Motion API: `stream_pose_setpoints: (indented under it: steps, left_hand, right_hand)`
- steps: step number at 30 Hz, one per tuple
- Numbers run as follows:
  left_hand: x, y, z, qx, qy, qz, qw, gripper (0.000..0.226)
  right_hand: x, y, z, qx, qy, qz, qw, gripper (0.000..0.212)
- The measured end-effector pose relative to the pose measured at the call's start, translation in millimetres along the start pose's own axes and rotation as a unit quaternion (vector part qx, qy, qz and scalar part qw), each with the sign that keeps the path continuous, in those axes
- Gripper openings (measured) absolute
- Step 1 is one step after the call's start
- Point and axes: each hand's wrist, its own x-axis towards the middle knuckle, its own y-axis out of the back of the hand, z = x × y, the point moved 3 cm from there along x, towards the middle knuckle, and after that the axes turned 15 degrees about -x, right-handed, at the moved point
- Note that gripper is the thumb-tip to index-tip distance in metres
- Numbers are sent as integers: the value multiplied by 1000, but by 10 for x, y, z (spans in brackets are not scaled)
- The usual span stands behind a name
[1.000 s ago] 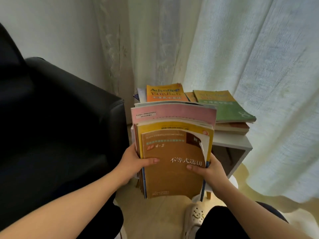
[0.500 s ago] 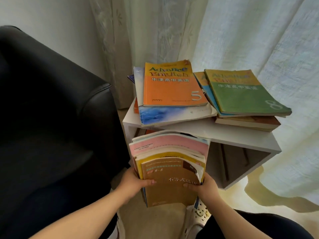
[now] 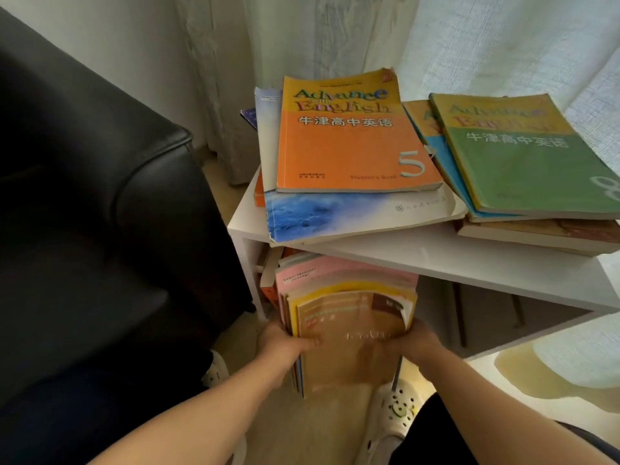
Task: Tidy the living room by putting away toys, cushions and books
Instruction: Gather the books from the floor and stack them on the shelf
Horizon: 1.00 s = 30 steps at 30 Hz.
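- Bundle of books (image 3: 349, 330): several thin paperbacks pressed together, brown cover facing you. It sits directly between your fingers (image 3: 310, 342). Its long axis runs up and away from you, with the top edges tipped forward.
- Left hand (image 3: 285, 347): curled round the bundle's left edge, thumb laid flat on the brown cover, gripping the books.
- Right hand (image 3: 416, 344): wrapped round the right edge in the same way. Blur hides how the fingertips behind the bundle lie. Both hands are equally near and neither is free.
- Lower compartment (image 3: 486, 313): opens just beyond the fingers. The bundle's top edges lie under the front lip. You cannot tell whether its bottom edge rests on the compartment floor.
- Standing books (image 3: 268, 280): just beyond your left fingers, near the compartment's left wall, touching or almost touching the bundle.
- Governing relation (a judgement): the open space lies straight ahead of the fingers, so the bundle probably goes in upright, beside the standing books.
- Tabletop (image 3: 436, 256): above and beyond the fingers. It carries an orange book (image 3: 345, 146) on a blue-covered book (image 3: 335, 213), and further right a green book (image 3: 523, 162) topping a second pile.
- Black sofa (image 3: 117, 213): left of your left fingers.
- Curtain (image 3: 335, 35): well beyond the fingers.
- Slipper (image 3: 399, 411): just below the right fingers.
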Motion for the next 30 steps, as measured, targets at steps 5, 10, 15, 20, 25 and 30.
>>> stream_pose_setpoints:
  steps: [5,10,15,20,25,30]
  left_hand:
    - [-5,-142,163,-78,-40,55,995,54]
    - [20,-302,261,-115,-65,63,989,50]
    - [114,-400,311,-167,-64,87,980,49]
    - [173,-556,261,-288,-28,131,948,44]
    - [227,-546,81,-264,-12,209,942,55]
    - [278,-634,39,-331,60,195,921,67]
  right_hand:
    - [134,261,-332,0,26,55,998,59]
    - [162,278,-381,38,33,71,996,53]
    - [156,196,-240,52,8,34,998,41]
    - [219,190,-191,59,-9,26,998,32]
    - [199,103,-160,34,9,-12,999,30]
    - [218,62,-182,52,-6,-19,998,17]
